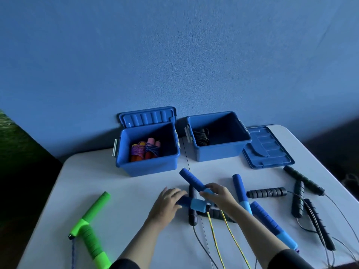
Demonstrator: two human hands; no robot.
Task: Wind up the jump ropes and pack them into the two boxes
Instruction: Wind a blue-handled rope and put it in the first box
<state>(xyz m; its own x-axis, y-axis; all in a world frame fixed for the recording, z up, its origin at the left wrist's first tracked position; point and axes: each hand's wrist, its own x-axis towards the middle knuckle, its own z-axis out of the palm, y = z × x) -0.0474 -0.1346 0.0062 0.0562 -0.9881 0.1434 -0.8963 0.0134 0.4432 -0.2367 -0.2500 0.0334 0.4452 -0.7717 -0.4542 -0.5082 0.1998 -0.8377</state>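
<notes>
left hand (pixel 168 199) curled round one blue handle (pixel 185 201) | right hand (pixel 218 194) pinching the other blue handle (pixel 192 180), tilted up | their yellow ropes (pixel 223 230) trail toward me | left box (pixel 147 150) has wound ropes in it, right box (pixel 219 137) a black coil | green handles (pixel 91 220) far left, black ones (pixel 299 199) right

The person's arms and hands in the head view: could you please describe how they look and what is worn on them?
Both hands, the left hand and the right hand, are bare: no gloves, rings, watch or wristbands show. The forearms are uncovered too. Dark sleeves, black or very dark, are pushed up near the elbows: the left sleeve and the right sleeve at the bottom edge of the picture.
</notes>
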